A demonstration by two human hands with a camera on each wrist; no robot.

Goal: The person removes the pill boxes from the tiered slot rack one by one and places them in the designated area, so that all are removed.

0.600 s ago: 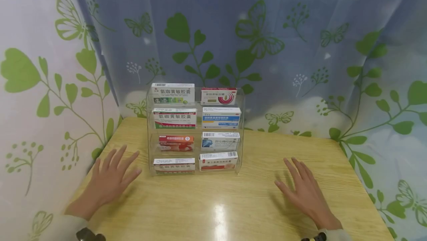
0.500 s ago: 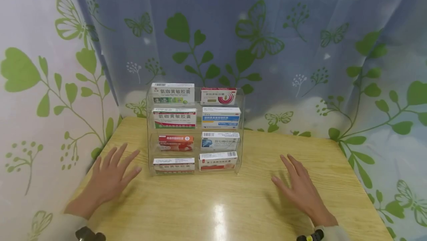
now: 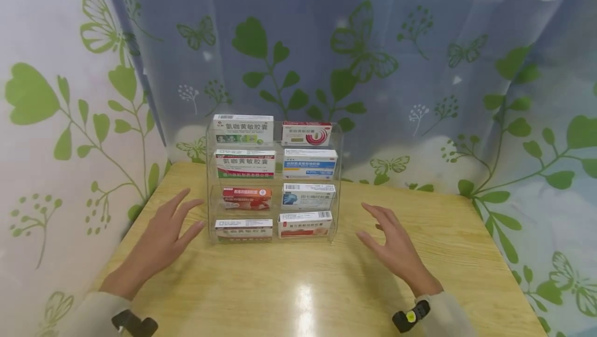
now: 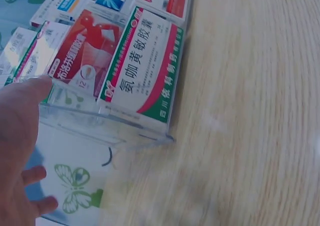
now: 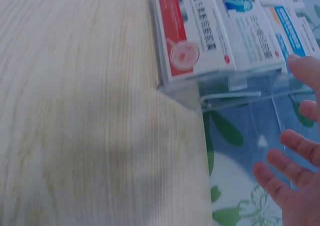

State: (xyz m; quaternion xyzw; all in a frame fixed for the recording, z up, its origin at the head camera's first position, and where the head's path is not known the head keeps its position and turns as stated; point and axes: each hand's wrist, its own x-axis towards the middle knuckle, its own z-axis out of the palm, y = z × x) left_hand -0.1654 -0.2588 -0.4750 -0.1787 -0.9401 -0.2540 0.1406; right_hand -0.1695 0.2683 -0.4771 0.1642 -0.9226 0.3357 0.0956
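Note:
A clear acrylic rack (image 3: 277, 197) with stepped tiers stands on the table and holds several medicine boxes in two columns. Among them are a white and green box (image 3: 243, 130), a red box (image 3: 246, 198) and a blue and white box (image 3: 310, 164). My left hand (image 3: 160, 238) is just left of the rack, fingers extended and holding nothing. On the other side, my right hand (image 3: 392, 243) is held out with its thumb toward the rack, farther off and also holding nothing. In the left wrist view, the thumb (image 4: 37, 88) overlaps the rack's side edge.
The wooden table (image 3: 261, 290) spreads in front of the rack and to its right. Behind it hangs a blue curtain (image 3: 298, 41) with green leaves and butterflies, and pale patterned curtain panels close in both sides. Dark bands (image 3: 410, 316) circle both wrists.
My right hand has moved left, toward the rack. My left hand has shifted slightly right and up, closer to the rack's left side. The rack and boxes stay in place.

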